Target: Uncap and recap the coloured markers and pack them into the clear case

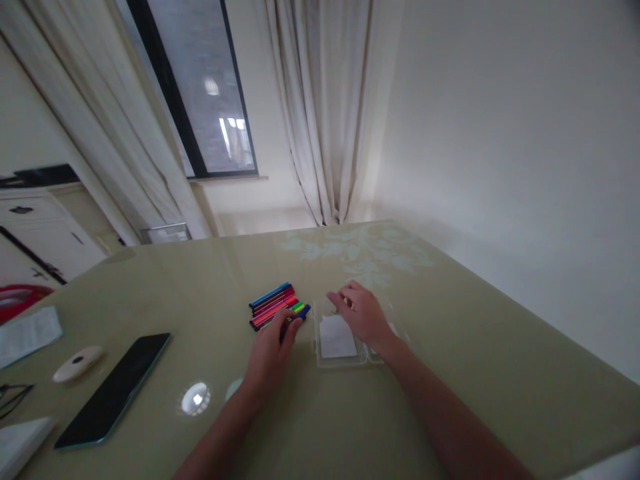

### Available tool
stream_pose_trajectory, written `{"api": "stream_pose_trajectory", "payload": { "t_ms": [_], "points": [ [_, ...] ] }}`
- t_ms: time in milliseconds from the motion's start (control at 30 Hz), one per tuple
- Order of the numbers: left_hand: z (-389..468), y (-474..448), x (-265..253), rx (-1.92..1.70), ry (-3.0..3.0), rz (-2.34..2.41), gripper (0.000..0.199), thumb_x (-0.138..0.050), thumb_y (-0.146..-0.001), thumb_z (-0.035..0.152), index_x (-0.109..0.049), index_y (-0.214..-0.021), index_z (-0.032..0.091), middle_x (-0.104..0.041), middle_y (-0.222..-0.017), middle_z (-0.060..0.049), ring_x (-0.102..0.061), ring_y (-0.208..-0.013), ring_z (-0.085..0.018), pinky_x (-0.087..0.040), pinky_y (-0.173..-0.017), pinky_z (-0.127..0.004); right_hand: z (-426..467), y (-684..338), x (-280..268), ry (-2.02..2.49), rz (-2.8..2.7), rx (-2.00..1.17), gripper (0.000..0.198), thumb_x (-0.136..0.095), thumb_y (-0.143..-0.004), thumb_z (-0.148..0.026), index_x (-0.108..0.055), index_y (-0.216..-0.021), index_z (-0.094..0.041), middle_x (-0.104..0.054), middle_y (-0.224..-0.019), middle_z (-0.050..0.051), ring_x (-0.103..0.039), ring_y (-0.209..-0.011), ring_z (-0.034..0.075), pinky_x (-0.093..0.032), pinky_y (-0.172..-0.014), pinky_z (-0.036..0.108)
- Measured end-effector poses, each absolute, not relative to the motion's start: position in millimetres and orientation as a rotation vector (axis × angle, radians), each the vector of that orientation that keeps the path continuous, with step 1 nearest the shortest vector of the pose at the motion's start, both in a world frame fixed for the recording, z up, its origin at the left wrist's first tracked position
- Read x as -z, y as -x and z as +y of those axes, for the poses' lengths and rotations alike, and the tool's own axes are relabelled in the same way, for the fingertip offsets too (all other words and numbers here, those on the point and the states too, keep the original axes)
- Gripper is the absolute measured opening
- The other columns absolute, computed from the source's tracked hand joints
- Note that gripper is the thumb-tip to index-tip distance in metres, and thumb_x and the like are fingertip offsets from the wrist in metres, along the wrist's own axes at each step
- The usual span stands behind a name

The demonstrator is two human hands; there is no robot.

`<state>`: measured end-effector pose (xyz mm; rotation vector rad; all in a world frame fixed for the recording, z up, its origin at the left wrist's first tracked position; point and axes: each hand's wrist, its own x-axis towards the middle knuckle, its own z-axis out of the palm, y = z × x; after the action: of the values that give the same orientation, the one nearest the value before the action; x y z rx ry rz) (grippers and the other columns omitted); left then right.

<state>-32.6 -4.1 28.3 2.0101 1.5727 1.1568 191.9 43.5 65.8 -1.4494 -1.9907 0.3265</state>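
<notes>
Several coloured markers (273, 305) lie side by side in a row on the table, with blue, red, pink, green and yellow barrels. My left hand (275, 337) is closed around the near end of the row, its thumb and fingers on a dark marker. To the right, a clear plastic case (341, 363) lies opened out flat. A white paper card (337, 337) rests in its left half. Over the case's middle and far part hovers my right hand (363, 312), fingers curled in and bent towards the left. What its fingertips hold, if anything, is too small to make out.
A dark tablet (115, 390), a white oval object (79, 363) and a round shiny object (195, 399) are on the left of the table. Papers (30, 333) and a cable (15, 397) lie farther left. A wall (525, 187) borders the right side.
</notes>
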Motion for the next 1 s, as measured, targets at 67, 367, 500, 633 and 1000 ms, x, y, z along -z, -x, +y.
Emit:
{"api": "stream_pose_trajectory", "payload": {
  "t_ms": [67, 367, 500, 633, 1000],
  "points": [
    [-10, 25, -32, -1.205, -1.983, 1.495, 0.031, -0.046, -0.105, 0.049, -0.062, -0.106, 0.023, -0.067, -0.075, 0.0, -0.064, -0.066, -0.019, -0.049, -0.062, -0.029, 36, -178, -66, 1.182, -1.99, -0.561, 0.05, -0.051, -0.103, -0.056, -0.073, -0.077, -0.019, -0.068, -0.079, 0.004, -0.061, -0.073, 0.016, -0.044, -0.07, 0.027],
    [-17, 20, -41, -1.272, -1.948, 1.342, 0.025, -0.057, -0.1, 0.038, -0.068, -0.115, 0.023, -0.075, -0.104, -0.006, -0.071, -0.089, -0.021, -0.056, -0.078, -0.032, 39, -171, -57, 0.929, -1.538, -1.183, 0.041, -0.072, -0.087, -0.059, -0.075, -0.088, -0.019, -0.071, -0.073, 0.002, -0.06, -0.06, 0.014, -0.046, -0.056, 0.026],
    [-17, 19, -39, -1.335, -1.974, 1.347, 0.023, -0.062, -0.098, 0.038, -0.07, -0.115, 0.023, -0.076, -0.103, -0.005, -0.072, -0.089, -0.021, -0.057, -0.079, -0.031, 41, -173, -58, 0.899, -1.509, -1.259, 0.036, -0.079, -0.082, -0.054, -0.076, -0.087, -0.018, -0.071, -0.07, 0.002, -0.064, -0.062, 0.015, -0.048, -0.055, 0.026],
    [-17, 20, -38, -1.352, -1.999, 1.373, 0.024, -0.059, -0.1, 0.038, -0.071, -0.115, 0.023, -0.077, -0.108, -0.007, -0.073, -0.095, -0.022, -0.058, -0.084, -0.032, 41, -173, -59, 0.876, -1.439, -1.275, 0.035, -0.083, -0.078, -0.051, -0.076, -0.088, -0.018, -0.073, -0.072, 0.003, -0.067, -0.065, 0.016, -0.053, -0.06, 0.028],
    [-20, 23, -37, -1.448, -2.081, 1.347, 0.025, -0.062, -0.1, 0.039, -0.076, -0.116, 0.026, -0.081, -0.109, -0.005, -0.077, -0.096, -0.022, -0.061, -0.088, -0.032, 37, -177, -67, 0.821, -1.471, -1.373, 0.031, -0.087, -0.075, -0.046, -0.081, -0.09, -0.019, -0.074, -0.069, 0.002, -0.067, -0.064, 0.016, -0.057, -0.067, 0.03]
  ]
}}
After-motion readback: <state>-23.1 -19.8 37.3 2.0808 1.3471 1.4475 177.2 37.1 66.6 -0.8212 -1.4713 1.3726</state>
